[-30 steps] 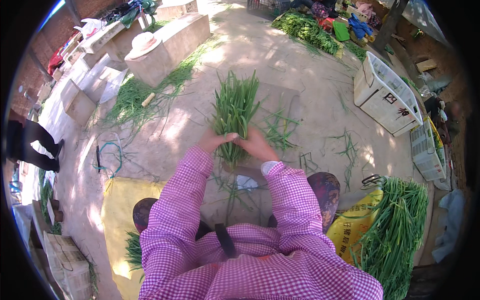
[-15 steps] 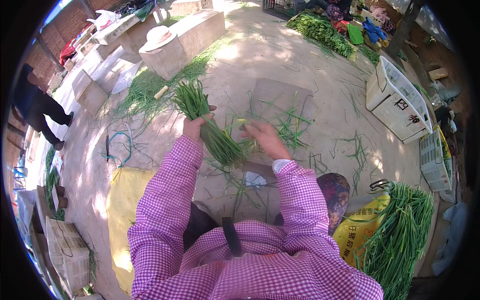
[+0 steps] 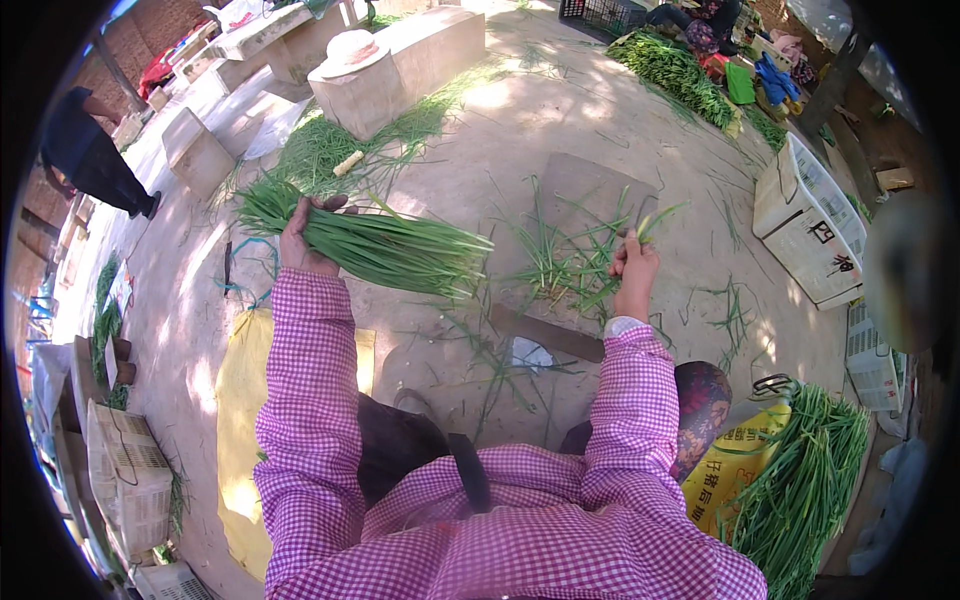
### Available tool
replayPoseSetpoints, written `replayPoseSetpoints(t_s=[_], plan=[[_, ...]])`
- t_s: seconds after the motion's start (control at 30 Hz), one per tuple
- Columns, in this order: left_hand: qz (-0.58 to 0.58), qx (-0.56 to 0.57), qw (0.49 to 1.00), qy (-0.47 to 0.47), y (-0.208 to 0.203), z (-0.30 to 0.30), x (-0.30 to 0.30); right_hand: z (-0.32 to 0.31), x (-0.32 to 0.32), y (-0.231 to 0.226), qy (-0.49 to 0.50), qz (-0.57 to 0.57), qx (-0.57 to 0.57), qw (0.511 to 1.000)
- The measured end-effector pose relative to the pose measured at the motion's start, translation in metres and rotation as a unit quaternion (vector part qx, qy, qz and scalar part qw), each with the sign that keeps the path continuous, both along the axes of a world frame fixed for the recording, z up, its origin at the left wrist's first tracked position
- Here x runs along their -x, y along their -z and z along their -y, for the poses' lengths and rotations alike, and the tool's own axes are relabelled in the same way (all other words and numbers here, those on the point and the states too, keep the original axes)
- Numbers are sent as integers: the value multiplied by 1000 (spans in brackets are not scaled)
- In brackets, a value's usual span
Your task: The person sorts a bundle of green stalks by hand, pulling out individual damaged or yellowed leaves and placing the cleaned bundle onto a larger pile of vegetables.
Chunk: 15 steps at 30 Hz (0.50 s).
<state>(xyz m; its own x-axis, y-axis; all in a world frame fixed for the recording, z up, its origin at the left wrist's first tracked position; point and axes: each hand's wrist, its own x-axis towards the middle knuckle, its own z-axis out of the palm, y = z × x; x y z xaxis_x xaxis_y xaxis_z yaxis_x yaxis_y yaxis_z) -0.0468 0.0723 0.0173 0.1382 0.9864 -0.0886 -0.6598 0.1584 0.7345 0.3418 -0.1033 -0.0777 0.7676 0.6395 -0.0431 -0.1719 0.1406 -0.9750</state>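
My left hand [image 3: 308, 240] is closed round a thick bunch of green chives [image 3: 400, 247]. It lies nearly level over the ground, its paler ends toward the right. Well apart from it, my right hand [image 3: 634, 272] pinches a few loose chive leaves [image 3: 658, 217], some of them yellowish, above the scattered green leaves [image 3: 560, 265]. These leaves lie on the ground and partly over a flat grey sheet [image 3: 585, 180] in front of me. A large heap of chives [image 3: 805, 490] rests on a yellow printed sack [image 3: 735, 465] by my right side.
A yellow sheet [image 3: 245, 410] lies at my left. White plastic crates [image 3: 810, 235] stand at right, another crate [image 3: 130, 470] at lower left. A straw hat [image 3: 350, 50] sits on a concrete block. One person [image 3: 95, 155] stands far left; another [image 3: 715, 20] is beside a chive pile [image 3: 670, 75].
My left hand has swung the bunch left and tipped it from steep to nearly level. My right hand has moved away to the right with loose leaves pinched in it.
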Motion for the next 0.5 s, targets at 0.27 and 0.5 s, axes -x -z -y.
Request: replayPoseSetpoints(t_s=[0.27, 0.5], plan=[[114, 83, 990, -21, 11, -4, 17, -20, 114, -17, -435, 32, -7, 900], [18, 43, 998, 46, 34, -19, 18, -26, 150, -31, -392, -124, -36, 911]])
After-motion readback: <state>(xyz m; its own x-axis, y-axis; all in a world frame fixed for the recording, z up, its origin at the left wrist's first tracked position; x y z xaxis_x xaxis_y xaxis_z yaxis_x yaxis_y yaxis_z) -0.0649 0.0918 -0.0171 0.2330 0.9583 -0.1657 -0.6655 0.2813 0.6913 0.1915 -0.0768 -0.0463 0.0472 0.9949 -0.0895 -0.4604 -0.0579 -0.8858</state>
